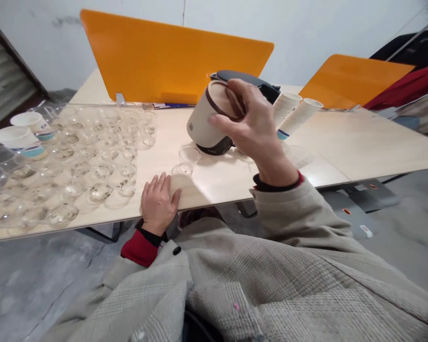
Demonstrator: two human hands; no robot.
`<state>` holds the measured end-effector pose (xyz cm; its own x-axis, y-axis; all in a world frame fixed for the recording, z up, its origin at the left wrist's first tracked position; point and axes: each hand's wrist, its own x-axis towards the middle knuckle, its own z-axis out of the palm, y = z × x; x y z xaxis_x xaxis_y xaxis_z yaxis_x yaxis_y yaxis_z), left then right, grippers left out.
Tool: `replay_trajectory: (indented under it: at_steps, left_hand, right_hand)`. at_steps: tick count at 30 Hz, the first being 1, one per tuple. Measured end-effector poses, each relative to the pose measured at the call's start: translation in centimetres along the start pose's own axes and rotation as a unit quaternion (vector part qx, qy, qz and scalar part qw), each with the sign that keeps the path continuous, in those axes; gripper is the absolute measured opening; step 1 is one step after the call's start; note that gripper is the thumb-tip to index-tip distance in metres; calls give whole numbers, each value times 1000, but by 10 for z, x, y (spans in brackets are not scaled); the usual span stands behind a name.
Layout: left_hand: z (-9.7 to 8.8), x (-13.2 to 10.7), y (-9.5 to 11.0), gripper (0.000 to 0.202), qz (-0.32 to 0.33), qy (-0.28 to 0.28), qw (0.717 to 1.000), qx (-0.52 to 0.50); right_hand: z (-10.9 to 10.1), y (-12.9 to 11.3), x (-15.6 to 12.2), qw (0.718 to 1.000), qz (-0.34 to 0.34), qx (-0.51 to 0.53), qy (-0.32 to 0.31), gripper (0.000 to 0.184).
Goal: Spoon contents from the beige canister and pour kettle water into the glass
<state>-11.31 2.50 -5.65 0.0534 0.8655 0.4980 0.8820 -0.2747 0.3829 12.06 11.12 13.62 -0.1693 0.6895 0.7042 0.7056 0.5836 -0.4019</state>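
Note:
My right hand [255,126] grips the top of a cream and brown electric kettle [205,124], thumb on its near side and fingers curled over the rim. The kettle is slightly tilted; whether its base touches the table cannot be made out. My left hand [159,197] lies flat at the table's front edge, fingers stretched, holding nothing. Just beyond its fingertips stands a clear plastic cup [181,172], between that hand and the kettle.
Many clear cups [100,190] with dark bits in them crowd the table's left side, along with two paper cups [19,137]. Stacked paper cups [299,114] lean right of the kettle. A round dark object [240,76] sits behind it, before an orange divider [171,57].

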Motion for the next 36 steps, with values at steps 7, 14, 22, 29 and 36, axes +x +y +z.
replay_trajectory:
  at_steps: [7,14,22,29,36]
  left_hand:
    - [-13,-2,-2,66,40,34,989,-141]
    - [-5,0,10,88,44,-47,978,-198]
    - [5,12,32,95,17,-58,965,-256]
    - [9,19,43,95,13,-61,961,-270]
    - [14,19,45,96,-22,-52,975,-213]
  right_hand:
    - [-2,-5,-93,993,3,51,-110,65]
    - [38,20,-125,984,11,81,-158,74]
    - [40,20,-130,983,5,63,-174,94]
    - [56,10,-132,990,35,11,-138,89]
    - [64,4,-133,993,46,69,-80,71]
